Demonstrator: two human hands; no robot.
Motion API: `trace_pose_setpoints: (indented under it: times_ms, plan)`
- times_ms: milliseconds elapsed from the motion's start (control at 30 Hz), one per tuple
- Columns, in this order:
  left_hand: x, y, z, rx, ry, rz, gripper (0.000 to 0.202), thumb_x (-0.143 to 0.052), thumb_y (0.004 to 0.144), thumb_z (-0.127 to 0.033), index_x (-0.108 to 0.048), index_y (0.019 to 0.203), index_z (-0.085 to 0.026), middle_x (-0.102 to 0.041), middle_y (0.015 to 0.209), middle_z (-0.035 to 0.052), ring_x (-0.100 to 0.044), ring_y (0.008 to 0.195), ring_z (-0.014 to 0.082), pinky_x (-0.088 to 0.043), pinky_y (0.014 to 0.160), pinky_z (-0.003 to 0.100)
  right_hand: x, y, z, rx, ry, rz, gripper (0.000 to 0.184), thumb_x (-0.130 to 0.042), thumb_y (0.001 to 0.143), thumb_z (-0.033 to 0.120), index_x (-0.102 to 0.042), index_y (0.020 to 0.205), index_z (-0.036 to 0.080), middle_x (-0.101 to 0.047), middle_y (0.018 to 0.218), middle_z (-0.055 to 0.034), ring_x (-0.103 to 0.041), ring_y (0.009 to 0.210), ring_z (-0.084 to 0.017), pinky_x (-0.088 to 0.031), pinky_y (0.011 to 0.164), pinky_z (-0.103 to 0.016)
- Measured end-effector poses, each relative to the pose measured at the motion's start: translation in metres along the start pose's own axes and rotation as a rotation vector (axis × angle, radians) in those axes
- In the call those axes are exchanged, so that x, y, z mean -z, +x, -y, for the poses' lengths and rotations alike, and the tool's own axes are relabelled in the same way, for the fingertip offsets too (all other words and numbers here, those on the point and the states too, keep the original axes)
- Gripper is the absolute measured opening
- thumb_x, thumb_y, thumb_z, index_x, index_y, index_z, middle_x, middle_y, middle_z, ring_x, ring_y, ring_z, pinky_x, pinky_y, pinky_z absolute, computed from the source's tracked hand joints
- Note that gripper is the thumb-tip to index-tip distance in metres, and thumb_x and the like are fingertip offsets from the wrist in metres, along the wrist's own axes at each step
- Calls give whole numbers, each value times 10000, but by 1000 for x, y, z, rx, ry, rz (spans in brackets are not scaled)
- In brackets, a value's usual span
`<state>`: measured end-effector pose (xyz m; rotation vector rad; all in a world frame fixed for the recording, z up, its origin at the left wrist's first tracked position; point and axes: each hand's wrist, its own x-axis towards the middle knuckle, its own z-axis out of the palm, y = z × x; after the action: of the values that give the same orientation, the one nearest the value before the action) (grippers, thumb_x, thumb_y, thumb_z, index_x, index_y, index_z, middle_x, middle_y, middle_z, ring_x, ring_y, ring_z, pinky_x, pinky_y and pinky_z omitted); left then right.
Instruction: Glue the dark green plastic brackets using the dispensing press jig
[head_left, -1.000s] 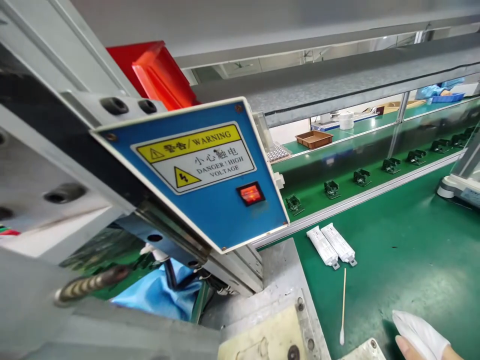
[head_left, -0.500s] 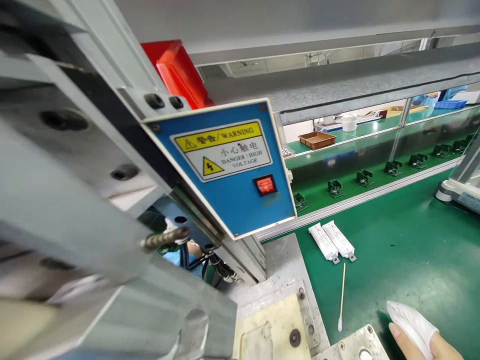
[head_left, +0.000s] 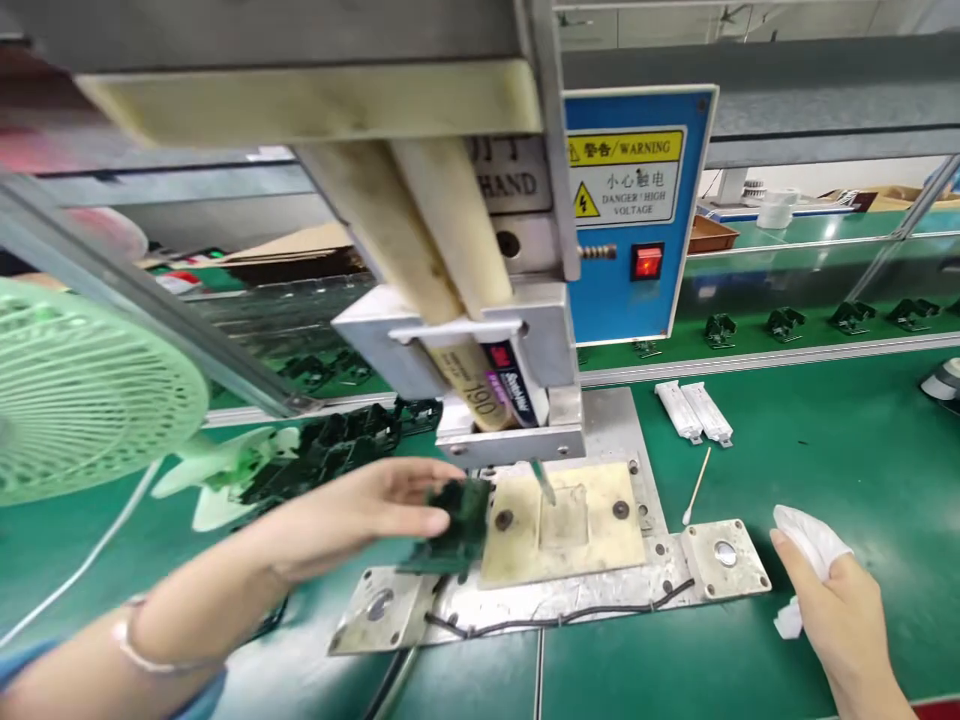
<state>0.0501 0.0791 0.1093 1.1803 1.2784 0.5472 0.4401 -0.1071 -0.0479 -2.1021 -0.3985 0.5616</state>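
A brown tray [head_left: 709, 235] sits far behind both hands, and what is in it cannot be seen. The left hand [head_left: 360, 510] has its fingers closed loosely on a dark green part [head_left: 459, 520], which sticks out past the fingertips, right at the left edge of the pale plate [head_left: 592, 525] on the counter [head_left: 825, 440]. The right hand [head_left: 847, 610] is curled round a white cloth [head_left: 810, 535], well apart from the dark green part, with the pale plate between them.
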Motion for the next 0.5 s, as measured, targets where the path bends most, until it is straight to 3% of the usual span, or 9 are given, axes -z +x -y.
trace_pose_setpoints:
  times_ms: [67, 133, 300, 400, 500]
  plan:
    - [-17, -5, 16, 117, -21, 275, 599, -950, 516, -296, -710, 1032, -110, -748, 1001, 99, -696, 952, 249, -540, 850, 313, 0, 0, 1, 14, -9, -20, 533, -700, 663, 626, -710, 885, 142, -711, 777, -97, -644, 644, -246, -486, 490, -306]
    - [-37, -7, 28, 113, -56, 364, 595, -933, 548, -332, -700, 1060, -140, -720, 1090, 102, -664, 1040, 237, -518, 880, 288, 0, 0, 0, 28, -15, -28, 514, -700, 661, 630, -704, 825, 143, -700, 763, -99, -643, 664, -253, -495, 519, -318]
    - [-69, 12, 33, -76, 45, 363, 548, -888, 582, -335, -621, 1027, -160, -682, 1014, 80, -648, 960, 215, -523, 884, 343, 1, 3, 0, 46, 41, -16, 590, -702, 638, 611, -717, 1002, 146, -716, 860, -86, -644, 691, -254, -509, 549, -333]
    - [-75, 28, 36, -174, 106, 311, 630, -883, 558, -333, -554, 1070, -170, -641, 911, 45, -637, 861, 207, -532, 831, 370, 1, 2, 4, 22, 16, -22, 513, -710, 633, 607, -710, 855, 144, -698, 782, -97, -626, 637, -248, -485, 492, -326]
    - [-78, 35, 47, -265, 191, 227, 686, -856, 585, -338, -492, 1148, -196, -596, 931, 33, -625, 868, 212, -534, 836, 396, 1, 3, 5, -2, -1, -13, 476, -716, 636, 615, -688, 770, 159, -682, 736, -91, -613, 602, -241, -487, 482, -330]
